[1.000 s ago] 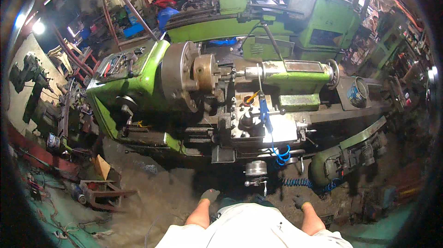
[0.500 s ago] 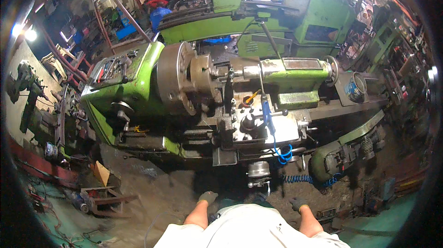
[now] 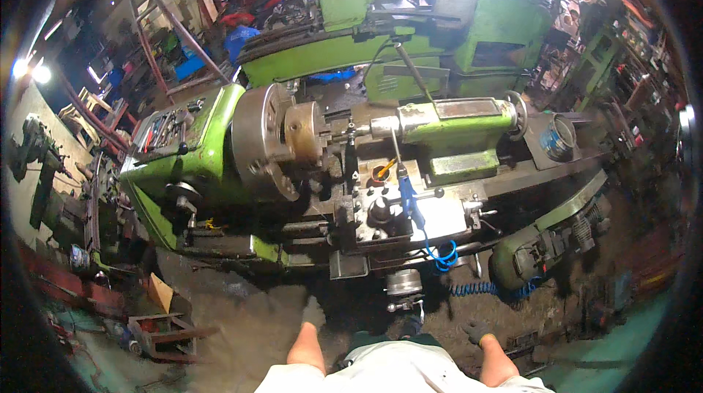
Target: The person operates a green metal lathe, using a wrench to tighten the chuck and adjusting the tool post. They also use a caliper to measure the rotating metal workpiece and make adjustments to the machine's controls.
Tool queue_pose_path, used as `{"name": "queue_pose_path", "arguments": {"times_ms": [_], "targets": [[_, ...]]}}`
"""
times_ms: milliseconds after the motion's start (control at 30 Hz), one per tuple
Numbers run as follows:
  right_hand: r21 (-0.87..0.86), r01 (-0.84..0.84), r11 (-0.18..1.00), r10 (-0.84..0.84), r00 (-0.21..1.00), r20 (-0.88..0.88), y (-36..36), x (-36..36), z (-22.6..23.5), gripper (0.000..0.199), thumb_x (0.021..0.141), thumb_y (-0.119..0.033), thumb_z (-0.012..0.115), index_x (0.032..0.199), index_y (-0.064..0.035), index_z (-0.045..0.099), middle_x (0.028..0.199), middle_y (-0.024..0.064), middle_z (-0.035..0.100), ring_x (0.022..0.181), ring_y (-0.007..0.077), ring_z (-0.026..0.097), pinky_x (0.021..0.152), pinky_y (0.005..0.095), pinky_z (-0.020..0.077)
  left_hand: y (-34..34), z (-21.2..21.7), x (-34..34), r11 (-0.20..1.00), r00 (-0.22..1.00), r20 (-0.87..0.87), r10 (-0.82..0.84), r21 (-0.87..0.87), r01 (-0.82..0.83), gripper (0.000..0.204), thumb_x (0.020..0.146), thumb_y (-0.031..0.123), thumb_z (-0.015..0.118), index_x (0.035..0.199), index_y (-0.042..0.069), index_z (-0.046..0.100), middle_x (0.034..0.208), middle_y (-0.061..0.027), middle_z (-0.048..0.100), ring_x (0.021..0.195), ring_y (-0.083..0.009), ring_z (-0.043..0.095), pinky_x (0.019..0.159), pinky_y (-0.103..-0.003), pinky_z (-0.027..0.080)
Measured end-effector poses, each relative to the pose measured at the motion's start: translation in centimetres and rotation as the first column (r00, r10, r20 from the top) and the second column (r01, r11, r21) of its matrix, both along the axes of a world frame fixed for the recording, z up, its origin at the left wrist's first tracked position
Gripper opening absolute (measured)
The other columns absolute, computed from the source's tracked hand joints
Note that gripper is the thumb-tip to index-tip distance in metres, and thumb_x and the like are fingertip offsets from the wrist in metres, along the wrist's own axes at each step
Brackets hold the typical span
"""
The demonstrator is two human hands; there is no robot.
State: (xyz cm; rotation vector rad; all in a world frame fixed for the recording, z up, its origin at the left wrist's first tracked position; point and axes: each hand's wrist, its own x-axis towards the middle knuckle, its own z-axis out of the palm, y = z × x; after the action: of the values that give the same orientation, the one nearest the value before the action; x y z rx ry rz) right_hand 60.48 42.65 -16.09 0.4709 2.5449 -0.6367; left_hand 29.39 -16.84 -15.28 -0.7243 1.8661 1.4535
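Note:
My left hand [image 3: 313, 314], in a grey glove, hangs low in front of the lathe, somewhat blurred, with its fingers stretched forward and nothing seen in them. On the other side my right hand [image 3: 479, 331], also gloved, is held low with its fingers loosely apart and no object in it. Neither touches the green lathe [image 3: 450, 129]. Between and ahead of them sits the carriage handwheel [image 3: 403, 282] with its crank. A blue air blow gun [image 3: 407, 195] rests on the carriage, its coiled blue hose [image 3: 444, 256] hanging down. The large chuck [image 3: 256, 140] carries a metal workpiece [image 3: 304, 131].
A brush [image 3: 386, 167] stands in a small pot on the carriage. Hand tools [image 3: 157, 132] lie on the headstock. A metal bucket [image 3: 558, 138] sits at the right end. A motor [image 3: 523, 250] juts out at the front right, a rusty metal frame [image 3: 165, 334] at the lower left.
The view has shifted, so the lathe sits slightly farther left and lower. My left hand has swung left, its fingers now pointing forward. My right hand has moved only slightly.

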Motion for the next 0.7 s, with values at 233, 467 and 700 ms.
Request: {"name": "queue_pose_path", "arguments": {"times_ms": [233, 467, 700], "targets": [[0.046, 0.327, 0.944, -0.323, 0.885, 0.334, -0.9, -0.8, 5.7, 0.050, 0.090, -0.045, 0.069, 0.121, -0.0058, 0.074, 0.106, 0.0180, 0.076, 0.085, 0.0315, 0.074, 0.083, 0.0426, 0.0558, -2.8, -0.9, -9.5, 0.449, 0.576, 0.160, 0.802, 0.475, -0.757, 0.091, 0.089, 0.088, 0.039, 0.146, 0.017, 0.052, 0.159, -0.0115, 0.045, 0.140, -0.0344, 0.044, 0.118, -0.056, 0.028], [0.006, 0.292, 0.957, -0.282, 0.919, 0.276, 0.1, -0.1, 4.0, 0.051, 0.091, -0.048, 0.064, 0.119, -0.0063, 0.075, 0.101, 0.0147, 0.077, 0.083, 0.0265, 0.072, 0.081, 0.0406, 0.0550, -7.0, -6.5, -13.6, 0.895, 0.808, -0.405, 0.428, 0.312, -0.318, 0.044, 0.096, 0.049, 0.053, 0.124, 0.016, 0.063, 0.111, -0.0083, 0.062, 0.104, -0.0270, 0.059, 0.097, -0.054, 0.045], [-0.029, 0.281, 0.959, -0.264, 0.927, 0.265, -3.6, -4.0, 9.4, 0.050, 0.090, -0.044, 0.064, 0.116, -0.0029, 0.075, 0.098, 0.0161, 0.077, 0.089, 0.0319, 0.073, 0.084, 0.0420, 0.0541, -6.4, -5.0, -16.3, 0.853, 0.845, -0.483, -0.229, -0.519, -0.065, 0.012, 0.084, 0.015, 0.072, 0.095, 0.011, 0.069, 0.092, -0.0092, 0.067, 0.089, -0.0282, 0.064, 0.079, -0.044, 0.053]]}}
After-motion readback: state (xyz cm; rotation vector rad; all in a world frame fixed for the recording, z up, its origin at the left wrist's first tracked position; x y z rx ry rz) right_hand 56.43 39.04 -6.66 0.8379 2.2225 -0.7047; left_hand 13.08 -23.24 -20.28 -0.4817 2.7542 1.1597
